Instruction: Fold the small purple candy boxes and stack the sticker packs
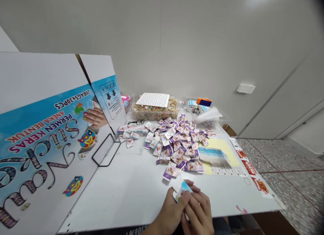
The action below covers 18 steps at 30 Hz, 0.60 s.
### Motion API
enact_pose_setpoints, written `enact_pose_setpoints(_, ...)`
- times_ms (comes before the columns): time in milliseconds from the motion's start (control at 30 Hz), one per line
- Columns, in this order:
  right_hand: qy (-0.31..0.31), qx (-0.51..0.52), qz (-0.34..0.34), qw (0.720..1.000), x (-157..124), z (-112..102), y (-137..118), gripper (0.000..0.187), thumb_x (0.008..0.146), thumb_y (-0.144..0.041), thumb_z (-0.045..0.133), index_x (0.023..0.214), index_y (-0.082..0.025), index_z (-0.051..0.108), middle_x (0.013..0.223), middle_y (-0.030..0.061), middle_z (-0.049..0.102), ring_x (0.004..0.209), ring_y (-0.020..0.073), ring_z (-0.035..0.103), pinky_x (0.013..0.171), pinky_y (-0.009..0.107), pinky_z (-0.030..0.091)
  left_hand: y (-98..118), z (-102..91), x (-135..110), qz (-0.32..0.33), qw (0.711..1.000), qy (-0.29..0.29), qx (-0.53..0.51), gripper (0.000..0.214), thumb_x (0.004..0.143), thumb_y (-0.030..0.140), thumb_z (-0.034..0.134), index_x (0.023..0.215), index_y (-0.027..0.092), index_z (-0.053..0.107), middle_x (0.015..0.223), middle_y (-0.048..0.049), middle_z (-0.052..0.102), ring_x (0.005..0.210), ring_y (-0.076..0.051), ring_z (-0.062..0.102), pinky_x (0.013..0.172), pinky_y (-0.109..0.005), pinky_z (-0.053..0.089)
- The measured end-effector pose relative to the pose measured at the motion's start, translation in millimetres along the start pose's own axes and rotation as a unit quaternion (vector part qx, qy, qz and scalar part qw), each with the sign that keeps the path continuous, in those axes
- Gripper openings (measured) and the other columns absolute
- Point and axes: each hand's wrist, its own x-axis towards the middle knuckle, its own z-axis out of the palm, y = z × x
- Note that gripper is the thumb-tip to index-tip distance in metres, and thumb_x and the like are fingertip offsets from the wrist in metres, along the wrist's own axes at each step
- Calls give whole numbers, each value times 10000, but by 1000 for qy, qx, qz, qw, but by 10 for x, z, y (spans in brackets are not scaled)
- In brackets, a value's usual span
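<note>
My left hand and my right hand are together at the table's front edge, both closed around a small blue-and-white cardboard box. My fingers cover its lower part, and its top end seems to have a white flap raised. Just beyond my hands lies a heap of small purple-and-white boxes, with some blue-and-white ones mixed in. To the right of the heap, a stack of flat blue-and-white cartons rests on a yellow sheet.
A large printed carton stands along the left side. At the back are a clear tub of wrapped candies under a white sticker sheet, and a clear bin. Glasses and a black wire frame lie on the table.
</note>
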Motion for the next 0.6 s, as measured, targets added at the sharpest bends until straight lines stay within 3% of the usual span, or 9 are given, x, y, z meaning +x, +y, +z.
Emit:
enact_pose_setpoints(100, -19, 60, 64, 996, -43, 11, -42, 485, 834, -216, 611, 1316, -274, 610, 1120, 108, 729, 967, 347, 668, 798, 499, 500, -58, -118, -103, -38, 999, 33, 17, 727, 681, 688, 793, 1160, 180, 591, 1126, -156, 721, 1060, -314, 682, 984, -487, 504)
enact_pose_setpoints(200, -96, 135, 114, 980, 25, -93, -2, 516, 867, -413, 605, 1358, -258, 561, 1378, 157, 573, 1167, 389, 588, 893, 531, 509, -128, -237, -175, -71, 997, 8, 19, 894, 572, 808, 765, 1153, 158, 565, 1005, -140, 724, 951, -317, 691, 872, -475, 522)
enact_pose_setpoints(267, -184, 176, 121, 959, 140, -172, -2, 563, 838, -397, 670, 1368, -267, 533, 1484, 154, 478, 1291, 389, 510, 975, 525, 499, -169, -315, -211, -90, 995, -11, 32, 947, 506, 849, 754, 1112, 148, 562, 961, -121, 706, 908, -298, 674, 826, -436, 509)
enact_pose_setpoints(367, -290, 253, 150, 911, 345, -257, -49, 465, 782, -265, 744, 1214, -276, 570, 1452, 118, 523, 1316, 320, 507, 1035, 444, 494, -223, -435, -273, -113, 992, -6, 59, 973, 383, 850, 791, 1018, 148, 565, 932, -83, 669, 886, -265, 633, 814, -388, 478)
enact_pose_setpoints(467, -338, 292, 222, 866, 498, -306, -109, 253, 831, -172, 691, 1048, -258, 593, 1398, 94, 577, 1304, 249, 531, 1059, 355, 480, -278, -532, -355, -119, 989, 13, 82, 911, 434, 886, 737, 948, 155, 563, 872, -56, 644, 837, -233, 603, 775, -358, 460)
enact_pose_setpoints(600, -385, 331, 253, 824, 581, -317, -138, 276, 795, -165, 753, 1031, -235, 628, 1278, 97, 647, 1219, 233, 599, 1030, 318, 502, -364, -590, -465, -158, 977, 80, 122, 824, 487, 811, 801, 923, 156, 555, 811, -38, 638, 770, -207, 590, 707, -326, 449)
